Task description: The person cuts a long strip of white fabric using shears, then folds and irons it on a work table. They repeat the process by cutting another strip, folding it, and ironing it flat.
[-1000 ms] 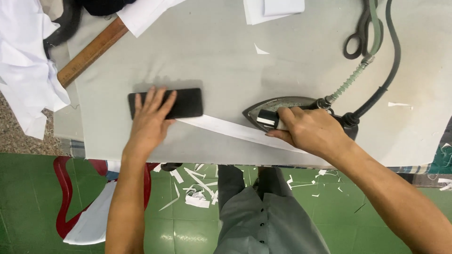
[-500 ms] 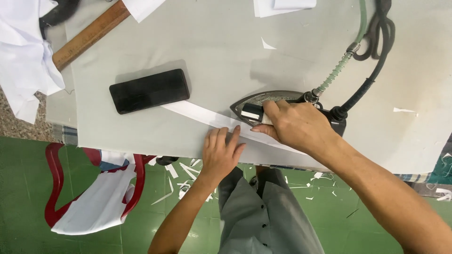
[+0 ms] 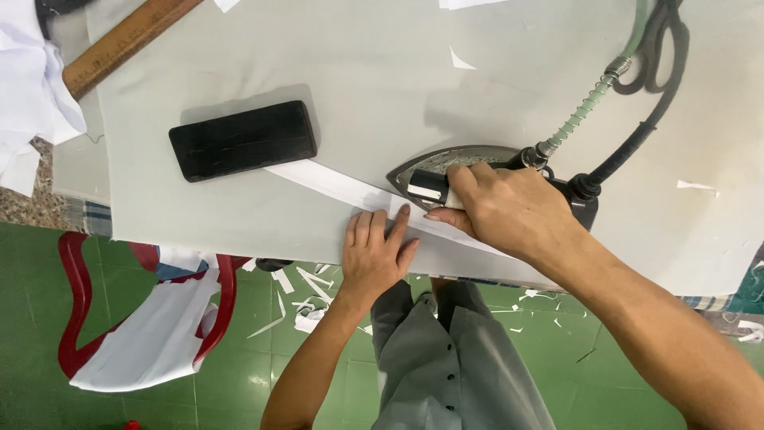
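Observation:
A long white fabric strip [image 3: 342,187] lies across the grey padded table [image 3: 493,87], one end under a black block weight [image 3: 243,139]. My right hand [image 3: 497,207] grips the handle of a grey steam iron [image 3: 446,171] that sits on the strip. My left hand [image 3: 378,251] lies flat at the table's near edge, fingertips pressing the strip just in front of the iron's tip.
A wooden ruler [image 3: 119,44] lies at the far left by white cloth [image 3: 28,103]. The iron's hose and black cable [image 3: 637,119] run to the upper right. A red stool [image 3: 143,318] draped with white fabric and cloth scraps stand on the green floor below.
My left hand left the black block and came right along the strip to the iron's tip. The iron and my right hand have shifted slightly left along the strip.

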